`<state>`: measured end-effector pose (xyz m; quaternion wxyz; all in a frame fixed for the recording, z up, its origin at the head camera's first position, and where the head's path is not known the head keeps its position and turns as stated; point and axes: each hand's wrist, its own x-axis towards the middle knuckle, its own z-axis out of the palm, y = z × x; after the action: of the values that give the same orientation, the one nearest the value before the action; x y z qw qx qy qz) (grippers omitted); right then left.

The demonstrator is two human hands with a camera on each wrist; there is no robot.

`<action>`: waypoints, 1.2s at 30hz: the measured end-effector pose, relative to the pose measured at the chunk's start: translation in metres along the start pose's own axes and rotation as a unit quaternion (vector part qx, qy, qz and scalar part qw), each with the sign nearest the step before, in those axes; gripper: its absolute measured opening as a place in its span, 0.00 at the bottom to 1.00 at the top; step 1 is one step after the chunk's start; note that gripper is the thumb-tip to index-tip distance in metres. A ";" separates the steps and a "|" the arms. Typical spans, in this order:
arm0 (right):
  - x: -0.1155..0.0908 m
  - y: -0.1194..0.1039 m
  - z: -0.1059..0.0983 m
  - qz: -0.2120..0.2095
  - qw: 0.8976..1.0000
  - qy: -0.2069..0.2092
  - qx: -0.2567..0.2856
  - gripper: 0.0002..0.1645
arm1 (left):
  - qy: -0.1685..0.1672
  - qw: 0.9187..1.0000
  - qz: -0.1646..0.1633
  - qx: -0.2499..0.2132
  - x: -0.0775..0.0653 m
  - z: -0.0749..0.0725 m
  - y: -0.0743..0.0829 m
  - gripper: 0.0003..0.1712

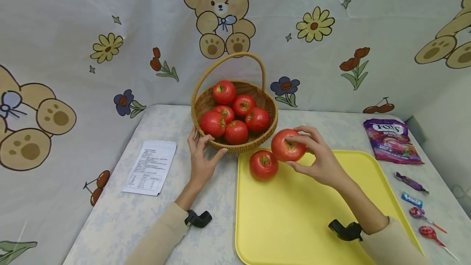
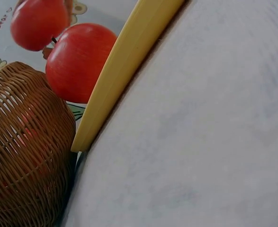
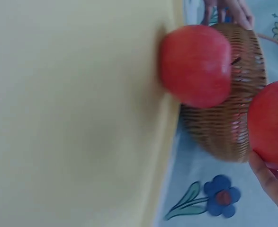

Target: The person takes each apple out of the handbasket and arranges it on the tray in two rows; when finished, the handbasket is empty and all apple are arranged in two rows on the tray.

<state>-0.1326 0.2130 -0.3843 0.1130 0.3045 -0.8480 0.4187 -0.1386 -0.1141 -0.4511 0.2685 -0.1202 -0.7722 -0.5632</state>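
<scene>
Wicker at the left hand (image 1: 202,165): touching the basket (image 1: 239,148) between seven and eight o'clock on its rim, with fingers and thumb spread apart. Pinching the held apple (image 1: 283,146) in the right hand (image 1: 319,158), with thumb and fingers clamped on it, just beside the basket at four o'clock. Can see six apples (image 1: 243,105) inside the basket and a loose apple (image 1: 263,167) on the yellow tray (image 1: 294,216), near its ten o'clock corner. Can also see a white packet (image 1: 151,167) at nine o'clock from the left hand, a purple bag (image 1: 393,141) at three from the held apple, and wrapped sweets (image 1: 411,183) along the tray's three o'clock side.
</scene>
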 end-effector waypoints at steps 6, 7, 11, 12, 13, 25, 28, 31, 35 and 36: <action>-0.036 0.028 0.000 0.077 0.997 -0.025 0.012 0.38 | -0.005 1.000 -0.004 0.000 0.000 0.001 0.001 0.24; -0.040 0.033 0.001 0.083 0.996 -0.031 0.015 0.38 | -0.006 1.000 -0.004 0.000 0.000 0.000 0.001 0.24; -0.050 0.046 0.006 0.099 0.994 -0.049 0.026 0.37 | -0.008 1.000 -0.003 -0.001 0.001 0.000 0.001 0.25; -0.052 0.048 0.007 0.099 0.993 -0.052 0.028 0.37 | -0.008 1.000 -0.002 -0.002 0.001 -0.001 0.001 0.25; -0.052 0.049 0.007 0.099 0.993 -0.053 0.028 0.36 | -0.007 1.000 -0.001 -0.002 0.001 -0.001 0.001 0.25; -0.056 0.049 0.007 0.104 0.992 -0.071 0.001 0.34 | 0.002 1.000 -0.004 0.004 -0.001 0.004 -0.026 0.27; -0.055 0.049 0.009 0.095 0.993 -0.072 -0.003 0.34 | 0.003 1.000 -0.001 0.004 -0.002 0.005 -0.034 0.27; -0.056 0.048 0.010 0.090 0.993 -0.071 -0.008 0.35 | 0.003 1.000 0.005 0.003 -0.003 0.005 -0.036 0.26; -0.057 0.046 0.009 0.088 0.992 -0.078 -0.045 0.36 | 0.005 1.000 0.011 0.002 -0.004 0.005 -0.036 0.25; -0.057 0.045 0.007 0.086 0.992 -0.078 -0.056 0.37 | 0.005 1.000 0.009 0.002 -0.005 0.006 -0.036 0.25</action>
<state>-0.1144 0.2520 -0.4428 0.0269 0.2552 -0.8996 0.3535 -0.1539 -0.1206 -0.4841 0.2777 -0.1239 -0.7709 -0.5597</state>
